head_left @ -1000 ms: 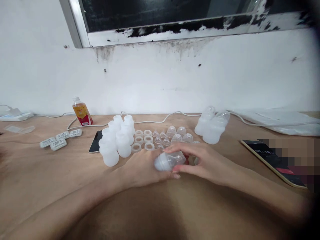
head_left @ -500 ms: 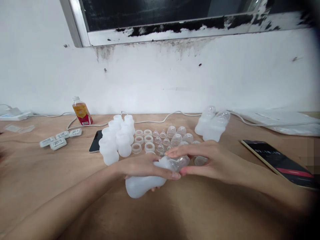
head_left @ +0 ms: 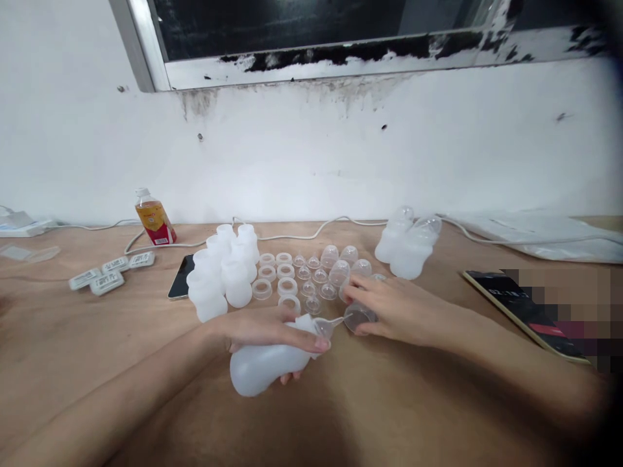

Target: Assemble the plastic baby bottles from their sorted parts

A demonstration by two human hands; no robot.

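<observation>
My left hand (head_left: 272,334) is wrapped round a frosted white baby bottle (head_left: 263,370), tilted with its neck to the right. A collar ring and a clear nipple (head_left: 324,327) are on its neck; the nipple's tip looks drawn out thin to the right. My right hand (head_left: 389,311) has its fingers closed on a clear dome cap (head_left: 360,318), its round opening turned towards me, close beside the nipple tip. Behind my hands stand clear dome caps (head_left: 339,273), small clear nipples (head_left: 308,288) and white collar rings (head_left: 287,286), each in rows.
Several open frosted bottles (head_left: 237,285) stand to the left, by a phone (head_left: 182,277). Capped bottles (head_left: 413,250) stand at the back right. Another phone (head_left: 520,311) lies right. A drink bottle (head_left: 156,219), small white packs (head_left: 107,281) and a cable (head_left: 321,232) lie further back.
The clear dome cap has come away from the bottle's top to the right in my right hand, baring the nipple. My left hand and the bottle have shifted slightly left and down.
</observation>
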